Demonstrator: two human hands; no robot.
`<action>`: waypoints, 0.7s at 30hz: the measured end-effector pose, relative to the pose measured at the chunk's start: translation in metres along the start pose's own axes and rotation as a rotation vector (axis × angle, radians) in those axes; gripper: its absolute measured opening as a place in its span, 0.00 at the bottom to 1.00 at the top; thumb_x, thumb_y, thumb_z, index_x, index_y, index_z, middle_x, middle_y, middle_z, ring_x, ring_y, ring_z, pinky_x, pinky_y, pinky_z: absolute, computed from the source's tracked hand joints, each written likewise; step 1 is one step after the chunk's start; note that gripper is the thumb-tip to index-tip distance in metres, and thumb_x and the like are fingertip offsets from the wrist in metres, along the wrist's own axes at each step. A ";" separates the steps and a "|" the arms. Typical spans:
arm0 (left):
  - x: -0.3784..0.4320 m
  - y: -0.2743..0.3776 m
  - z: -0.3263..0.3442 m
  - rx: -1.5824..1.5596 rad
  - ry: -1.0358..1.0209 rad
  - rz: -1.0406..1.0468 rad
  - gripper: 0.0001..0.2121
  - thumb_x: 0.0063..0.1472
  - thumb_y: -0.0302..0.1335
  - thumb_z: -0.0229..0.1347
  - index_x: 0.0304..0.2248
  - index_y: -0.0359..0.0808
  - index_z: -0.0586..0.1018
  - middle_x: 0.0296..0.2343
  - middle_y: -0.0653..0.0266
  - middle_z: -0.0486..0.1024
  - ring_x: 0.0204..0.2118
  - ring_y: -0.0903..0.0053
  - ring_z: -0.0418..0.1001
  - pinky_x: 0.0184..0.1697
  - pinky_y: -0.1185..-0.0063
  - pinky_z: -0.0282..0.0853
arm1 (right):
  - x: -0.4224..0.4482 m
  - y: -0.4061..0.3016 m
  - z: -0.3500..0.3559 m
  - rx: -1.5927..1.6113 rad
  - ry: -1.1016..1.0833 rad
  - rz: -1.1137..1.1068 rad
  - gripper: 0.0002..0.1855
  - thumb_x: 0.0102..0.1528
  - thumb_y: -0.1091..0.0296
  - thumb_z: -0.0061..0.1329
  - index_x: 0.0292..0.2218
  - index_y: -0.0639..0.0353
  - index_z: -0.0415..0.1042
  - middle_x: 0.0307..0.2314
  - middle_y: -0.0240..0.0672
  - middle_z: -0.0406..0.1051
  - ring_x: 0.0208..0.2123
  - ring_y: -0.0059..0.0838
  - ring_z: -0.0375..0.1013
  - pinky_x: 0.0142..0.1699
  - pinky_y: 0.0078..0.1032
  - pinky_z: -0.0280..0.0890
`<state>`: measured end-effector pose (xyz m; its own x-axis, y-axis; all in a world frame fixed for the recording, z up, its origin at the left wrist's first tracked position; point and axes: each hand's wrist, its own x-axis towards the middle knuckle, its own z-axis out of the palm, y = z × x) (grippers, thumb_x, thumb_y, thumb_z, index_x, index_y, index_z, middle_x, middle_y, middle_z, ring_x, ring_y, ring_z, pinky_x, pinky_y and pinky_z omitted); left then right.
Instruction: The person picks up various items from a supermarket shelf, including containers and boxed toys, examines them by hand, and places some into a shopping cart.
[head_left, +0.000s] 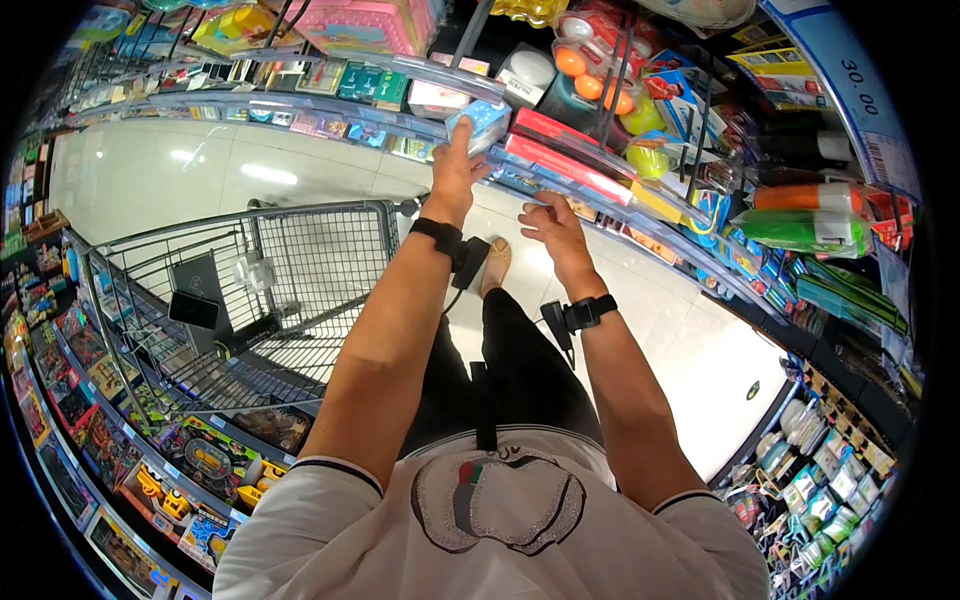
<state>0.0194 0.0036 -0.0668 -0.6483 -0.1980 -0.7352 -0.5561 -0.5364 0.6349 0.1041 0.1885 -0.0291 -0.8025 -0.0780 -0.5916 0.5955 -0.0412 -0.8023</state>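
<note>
My left hand (452, 176) grips a small blue and white box (480, 124) at the edge of the shelf, with one digit on its top face. Whether the box still rests on the shelf is hard to tell. Just behind it sits a white-and-grey box with a round white ball (525, 73). Flat red boxes (568, 159) lie to its right along the shelf front. My right hand (555, 225) hangs in front of the shelf below these red boxes, fingers curled slightly apart and holding nothing. Both wrists wear black straps with small devices.
A wire shopping cart (322, 255) stands at my left, with a dark phone (193, 310) and a flat dark box (201, 281) at it. Toy shelves (176, 450) line the left side. Hanging packs (821, 480) fill a rack at lower right. Metal hooks (619, 75) jut over the shelf.
</note>
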 end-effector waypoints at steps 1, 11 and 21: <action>0.001 0.000 -0.001 0.004 -0.006 0.001 0.42 0.54 0.57 0.59 0.55 0.29 0.64 0.50 0.52 0.66 0.49 0.59 0.69 0.50 0.67 0.72 | 0.001 -0.001 0.000 0.004 -0.001 -0.003 0.25 0.60 0.64 0.50 0.54 0.67 0.62 0.41 0.42 0.70 0.44 0.35 0.74 0.48 0.31 0.72; 0.004 -0.004 -0.015 -0.022 -0.115 0.071 0.49 0.53 0.55 0.61 0.56 0.19 0.54 0.46 0.45 0.66 0.42 0.63 0.73 0.44 0.71 0.74 | 0.027 -0.006 -0.006 -0.301 0.073 -0.197 0.26 0.58 0.62 0.52 0.55 0.61 0.67 0.48 0.43 0.72 0.39 0.29 0.74 0.46 0.25 0.70; -0.006 -0.004 -0.014 0.009 -0.082 0.047 0.40 0.57 0.56 0.56 0.55 0.27 0.65 0.49 0.53 0.69 0.47 0.64 0.71 0.53 0.70 0.69 | 0.033 -0.012 -0.013 -0.387 0.149 -0.167 0.27 0.56 0.61 0.52 0.56 0.55 0.67 0.48 0.41 0.73 0.35 0.28 0.74 0.46 0.25 0.68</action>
<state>0.0323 -0.0044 -0.0683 -0.7141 -0.1548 -0.6827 -0.5285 -0.5203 0.6708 0.0702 0.1990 -0.0401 -0.9001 0.0439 -0.4336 0.4219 0.3367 -0.8418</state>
